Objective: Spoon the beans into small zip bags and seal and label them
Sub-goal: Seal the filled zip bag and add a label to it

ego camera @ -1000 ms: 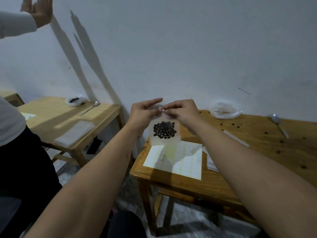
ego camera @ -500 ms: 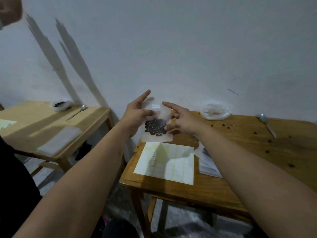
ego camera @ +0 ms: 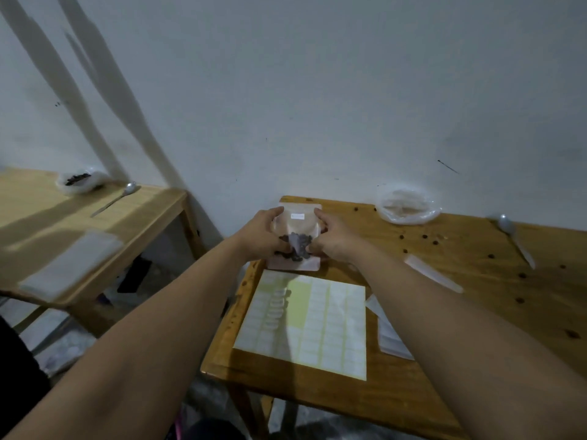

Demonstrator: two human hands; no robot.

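Both hands held one small zip bag [ego camera: 297, 225] at the far left corner of the wooden table [ego camera: 349, 404], close to the white wall [ego camera: 317, 90]. The left hand [ego camera: 262, 238] grasped the left edge of the bag and the right hand [ego camera: 335, 239] grasped its right edge. The fingers of both hands were curled around the sides. The dark beans [ego camera: 297, 247] were gathered in the lower half of the bag, between the two hands. A small white label [ego camera: 297, 215] was stuck on the upper part of the bag. The bottom edge of the bag seemed to touch the table, but I could not tell whether the bag lay flat or was held a little tilted.

At 6 o'clock from the bag, just beside it, lay the label sheet [ego camera: 317, 328], with a column of curled labels on its left part. At 4 o'clock a pile of empty zip bags [ego camera: 392, 338] lay partly under the right forearm, and a clear strip [ego camera: 432, 273] lay further out on the wood. At 3 o'clock, against the wall, was a crumpled plastic bag [ego camera: 408, 206], and beyond it a spoon [ego camera: 514, 239]. Several loose beans [ego camera: 425, 236] were scattered on the table between them.

At 9 o'clock, well apart, stood a second table [ego camera: 143, 217]. It carried another plastic bag with dark beans [ego camera: 81, 179], a second spoon [ego camera: 116, 198] near it and a blurred stack of clear bags [ego camera: 73, 265] closer to the front edge.
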